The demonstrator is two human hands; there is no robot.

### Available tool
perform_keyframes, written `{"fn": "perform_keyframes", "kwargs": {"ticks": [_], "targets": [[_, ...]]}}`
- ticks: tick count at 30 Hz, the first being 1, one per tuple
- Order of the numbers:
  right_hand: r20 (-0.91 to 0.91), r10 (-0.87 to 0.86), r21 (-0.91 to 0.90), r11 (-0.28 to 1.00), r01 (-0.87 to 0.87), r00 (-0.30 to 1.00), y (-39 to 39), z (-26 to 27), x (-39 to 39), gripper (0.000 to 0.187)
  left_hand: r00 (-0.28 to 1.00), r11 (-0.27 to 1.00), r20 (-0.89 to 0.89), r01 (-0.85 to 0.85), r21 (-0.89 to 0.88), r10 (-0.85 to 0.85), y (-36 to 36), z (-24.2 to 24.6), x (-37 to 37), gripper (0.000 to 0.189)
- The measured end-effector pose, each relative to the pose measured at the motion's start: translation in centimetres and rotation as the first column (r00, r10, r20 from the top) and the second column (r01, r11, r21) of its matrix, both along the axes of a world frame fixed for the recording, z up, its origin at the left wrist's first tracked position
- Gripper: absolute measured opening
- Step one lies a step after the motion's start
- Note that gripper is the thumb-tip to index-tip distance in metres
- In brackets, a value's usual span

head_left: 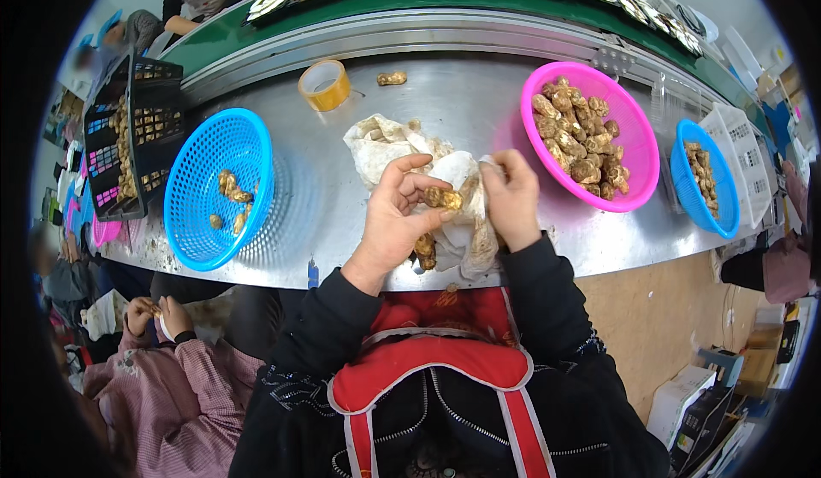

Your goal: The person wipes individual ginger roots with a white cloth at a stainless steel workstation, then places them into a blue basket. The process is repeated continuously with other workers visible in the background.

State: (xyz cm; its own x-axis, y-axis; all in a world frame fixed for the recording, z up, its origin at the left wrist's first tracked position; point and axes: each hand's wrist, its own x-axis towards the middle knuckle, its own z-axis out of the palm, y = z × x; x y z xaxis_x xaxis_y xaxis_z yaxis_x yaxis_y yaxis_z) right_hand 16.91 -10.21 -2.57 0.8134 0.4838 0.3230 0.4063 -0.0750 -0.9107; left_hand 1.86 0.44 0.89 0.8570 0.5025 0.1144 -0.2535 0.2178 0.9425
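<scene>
My left hand [394, 224] holds a brown, knobbly, tuber-like piece [442, 198] between thumb and fingers, its yellowish end facing right. Whether it is a root or a mushroom I cannot tell. My right hand [515, 197] pinches a soiled white cloth [478, 247] just right of that piece. More crumpled pale cloth [378, 148] lies on the metal table beyond my hands. Another brown piece [425, 253] shows below my left hand, near the table's front edge, partly hidden.
A pink basket [644, 173] heaped with brown pieces stands right; a smaller blue basket [728, 215] is beyond it. Left are a blue basket [186, 221] with several pieces and a black crate [135, 138]. Tape [324, 85] lies behind. Co-worker's hands [163, 317] are lower left.
</scene>
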Motion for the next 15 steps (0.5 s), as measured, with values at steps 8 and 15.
{"fn": "perform_keyframes", "kwargs": {"ticks": [8,15], "targets": [[-0.537,0.521,0.607,0.785,-0.125,0.663,-3.2,2.3,3.4,0.009,1.000,0.980,0.007,-0.006,-0.198,0.007,-0.2,0.2,0.1,0.058],[-0.354,0.207,-0.201,0.935,-0.291,0.912,-6.3,2.5,4.0,0.018,0.989,0.983,-0.110,-0.117,-0.138,0.103,-0.3,0.2,0.0,0.049]]}}
